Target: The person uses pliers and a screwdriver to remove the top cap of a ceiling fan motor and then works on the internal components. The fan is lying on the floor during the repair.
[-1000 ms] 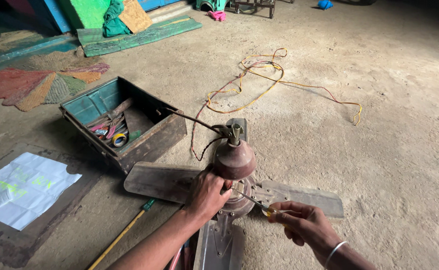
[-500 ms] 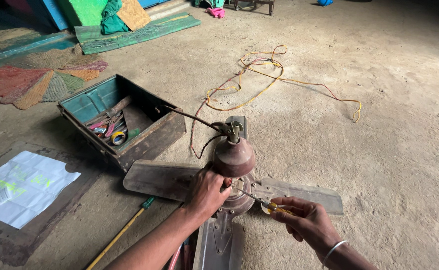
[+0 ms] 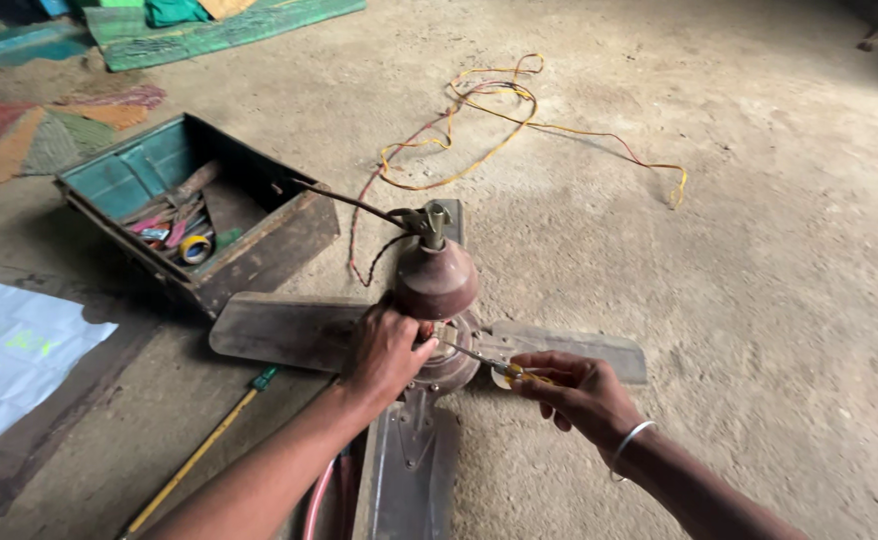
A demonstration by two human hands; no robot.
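Observation:
An old brown ceiling fan point(image 3: 437, 285) lies on the concrete floor with its grey blades point(image 3: 279, 332) spread out. My left hand point(image 3: 384, 352) grips the fan's motor hub from the left side. My right hand point(image 3: 579, 388) holds a yellow-handled screwdriver point(image 3: 489, 362) whose thin shaft points left into the hub, just under the brown bell cover. A silver bangle sits on my right wrist. The fan's dark cord runs from its top toward the toolbox.
An open green metal toolbox point(image 3: 199, 215) with tools and tape rolls stands left of the fan. Tangled yellow and red wire point(image 3: 489, 125) lies beyond it. A white sheet point(image 3: 14, 355) and a yellow-handled tool point(image 3: 199, 455) lie at the left. Coloured mats point(image 3: 49, 130) sit at the back left.
My left hand has stayed on the hub while my right hand brought the screwdriver tip closer into it. The view has shifted slightly toward the fan.

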